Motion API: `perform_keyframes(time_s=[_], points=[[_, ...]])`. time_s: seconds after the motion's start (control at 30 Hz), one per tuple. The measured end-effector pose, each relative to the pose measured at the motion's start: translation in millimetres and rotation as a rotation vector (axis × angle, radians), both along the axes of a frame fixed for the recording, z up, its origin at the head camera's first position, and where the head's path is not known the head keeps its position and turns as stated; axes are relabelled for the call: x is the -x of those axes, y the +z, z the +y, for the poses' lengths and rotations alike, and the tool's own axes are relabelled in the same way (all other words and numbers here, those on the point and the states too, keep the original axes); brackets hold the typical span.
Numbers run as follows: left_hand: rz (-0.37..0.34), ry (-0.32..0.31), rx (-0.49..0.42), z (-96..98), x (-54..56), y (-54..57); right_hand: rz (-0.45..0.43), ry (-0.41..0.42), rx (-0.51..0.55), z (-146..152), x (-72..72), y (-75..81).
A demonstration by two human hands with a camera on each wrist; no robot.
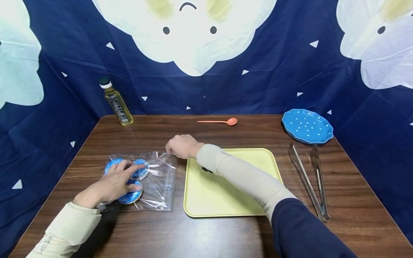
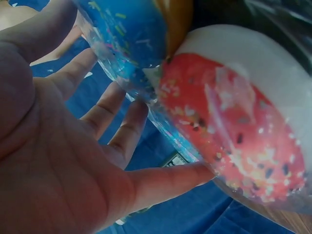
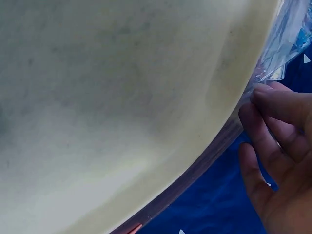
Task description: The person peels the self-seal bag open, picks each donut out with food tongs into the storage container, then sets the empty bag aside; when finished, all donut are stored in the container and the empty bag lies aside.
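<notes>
A clear plastic bag point(image 1: 162, 186) lies on the left of the table, with several round, blue-iced, doughnut-like pieces point(image 1: 131, 196) inside it. My left hand point(image 1: 114, 183) rests over these pieces with its fingers spread, touching the bag. Up close in the left wrist view, its fingers lie extended against the plastic, beside a red-topped piece point(image 2: 234, 131) with sprinkles and a blue one point(image 2: 129, 34). At the bag's far right corner, my right hand point(image 1: 182, 146) pinches the plastic between thumb and fingers point(image 3: 265, 105). Whether the pieces have holes is hidden.
Beneath my right forearm lies a yellow tray point(image 1: 206, 200). Metal tongs point(image 1: 309, 182) lie to its right, below a blue dotted plate point(image 1: 308, 125). An orange spoon point(image 1: 219, 121) is at the back edge, and an oil bottle point(image 1: 118, 105) stands at the back left.
</notes>
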State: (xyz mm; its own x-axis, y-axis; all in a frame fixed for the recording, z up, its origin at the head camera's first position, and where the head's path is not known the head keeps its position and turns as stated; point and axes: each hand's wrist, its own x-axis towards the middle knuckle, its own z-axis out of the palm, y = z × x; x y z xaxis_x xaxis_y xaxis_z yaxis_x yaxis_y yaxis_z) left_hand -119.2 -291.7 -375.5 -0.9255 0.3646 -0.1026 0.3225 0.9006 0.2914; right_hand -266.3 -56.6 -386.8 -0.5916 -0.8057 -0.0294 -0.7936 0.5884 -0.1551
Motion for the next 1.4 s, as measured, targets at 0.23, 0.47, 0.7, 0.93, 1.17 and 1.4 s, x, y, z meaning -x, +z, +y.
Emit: perform_keyframes(time_s=[0.23, 0.47, 0.7, 0.93, 1.17, 1.4], points=[[-0.044, 0.021, -0.001, -4.2, 3.6, 1.2, 0.024, 0.013, -0.010, 8.1, 1.6, 0.4], [-0.079, 0.032, -0.007, -10.9, 2.5, 1.1, -0.005, 0.019, 0.001, 18.2, 2.6, -0.4], [-0.092, 0.042, -0.005, -12.6, 2.7, 0.3, 0.004, 0.023, 0.004, 16.2, 1.6, -1.8], [-0.079, 0.035, -0.007, -11.8, 4.2, 0.2, 0.089, 0.133, -0.053, 4.3, -9.3, -4.3], [-0.090, 0.051, 0.001, -10.1, 6.3, 1.6, 0.080, 0.233, -0.053, -5.2, -23.6, 1.2], [-0.072, 0.039, -0.005, -10.2, 5.2, 0.6, 0.076, 0.260, -0.096, -6.5, -29.0, -2.6]])
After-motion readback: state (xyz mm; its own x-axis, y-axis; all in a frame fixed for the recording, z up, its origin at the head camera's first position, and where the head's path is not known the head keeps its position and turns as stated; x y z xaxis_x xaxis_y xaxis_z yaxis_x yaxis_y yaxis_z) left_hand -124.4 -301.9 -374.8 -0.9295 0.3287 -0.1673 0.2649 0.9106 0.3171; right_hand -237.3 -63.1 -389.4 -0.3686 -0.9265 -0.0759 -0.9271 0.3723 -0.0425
